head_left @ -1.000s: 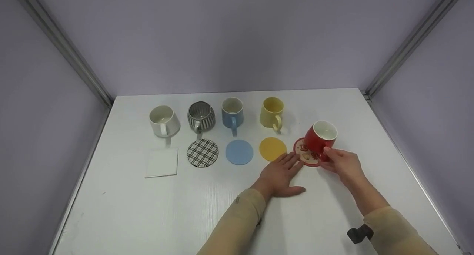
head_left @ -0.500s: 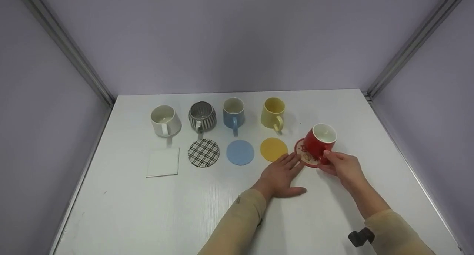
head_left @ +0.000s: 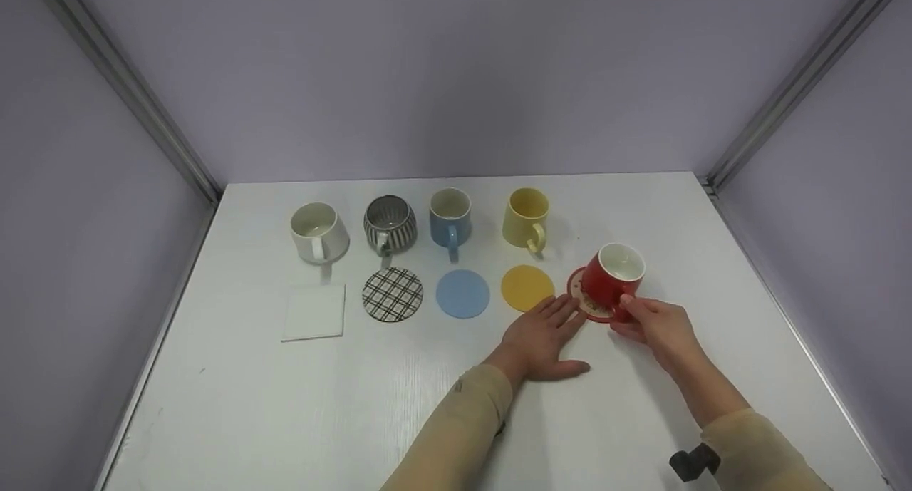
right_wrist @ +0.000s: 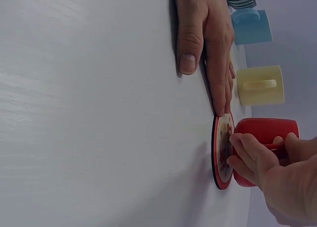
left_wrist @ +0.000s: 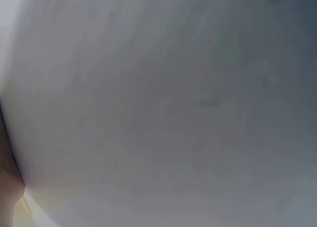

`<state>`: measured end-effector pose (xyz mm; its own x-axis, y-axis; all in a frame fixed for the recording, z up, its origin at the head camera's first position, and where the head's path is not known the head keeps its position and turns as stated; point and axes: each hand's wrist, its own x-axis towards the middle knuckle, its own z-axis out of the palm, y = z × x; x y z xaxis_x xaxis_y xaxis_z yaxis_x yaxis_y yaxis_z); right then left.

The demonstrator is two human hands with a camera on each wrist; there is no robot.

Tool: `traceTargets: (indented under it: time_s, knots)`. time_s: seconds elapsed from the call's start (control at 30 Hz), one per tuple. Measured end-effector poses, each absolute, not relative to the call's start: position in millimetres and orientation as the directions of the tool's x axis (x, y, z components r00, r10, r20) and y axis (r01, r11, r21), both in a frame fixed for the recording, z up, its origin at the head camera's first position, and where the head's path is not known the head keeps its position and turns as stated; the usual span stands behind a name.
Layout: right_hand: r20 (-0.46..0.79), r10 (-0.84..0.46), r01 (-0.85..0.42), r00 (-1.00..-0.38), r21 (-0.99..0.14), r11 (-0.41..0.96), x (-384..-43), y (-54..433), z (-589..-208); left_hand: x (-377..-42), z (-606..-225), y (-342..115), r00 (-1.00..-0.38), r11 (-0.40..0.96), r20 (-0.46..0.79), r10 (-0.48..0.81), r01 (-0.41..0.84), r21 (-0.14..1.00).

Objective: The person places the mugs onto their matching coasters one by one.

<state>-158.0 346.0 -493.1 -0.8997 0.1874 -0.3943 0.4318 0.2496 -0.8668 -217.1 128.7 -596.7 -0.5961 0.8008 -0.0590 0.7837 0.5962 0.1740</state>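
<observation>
My right hand (head_left: 662,327) grips the handle of a red mug (head_left: 605,281) with a white inside. The mug is over a round red-rimmed coaster (head_left: 576,289) with a printed picture, hiding much of it in the head view. In the right wrist view the base of the mug is very close to the coaster (right_wrist: 223,130); whether they touch I cannot tell. My left hand (head_left: 541,341) lies flat on the white table, fingers straight and thumb spread, its fingertips at the coaster's left edge. The left wrist view shows mostly blurred table surface.
Along the back stand a white mug (head_left: 318,234), a grey striped mug (head_left: 390,227), a blue mug (head_left: 449,220) and a yellow mug (head_left: 526,220). Before them lie a white square coaster (head_left: 313,313), a checked coaster (head_left: 392,294), a blue coaster (head_left: 462,293) and a yellow coaster (head_left: 527,286).
My right hand has brought the red mug slightly down and nearer, covering more of the red-rimmed coaster. The left hand has stayed in place.
</observation>
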Motion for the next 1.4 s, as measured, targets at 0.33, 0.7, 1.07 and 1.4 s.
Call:
traceTargets:
  time_s: [0.33,0.7,1.07,1.4]
  knots:
    - [-0.404,0.172,0.435,-0.899,-0.87,0.233,-158.0,346.8,-496.0,-214.4,-595.6,128.3,-0.605,0.604,-0.04,0.795,0.785,0.142]
    - [-0.405,0.178,0.438,-0.897,-0.87,0.228,-156.6,345.2,-495.5,-216.3,-597.3,128.6,-0.599,0.598,-0.042,0.8,0.788,0.149]
    - [-0.392,0.174,0.426,-0.903,-0.869,0.251,-156.3,343.6,-497.3,-217.2,-597.5,127.7,-0.593,0.592,-0.046,0.804,0.791,0.157]
    - [-0.386,0.169,0.419,-0.907,-0.87,0.26,-155.3,343.6,-498.1,-214.5,-591.7,127.3,-0.596,0.596,-0.057,0.801,0.786,0.166]
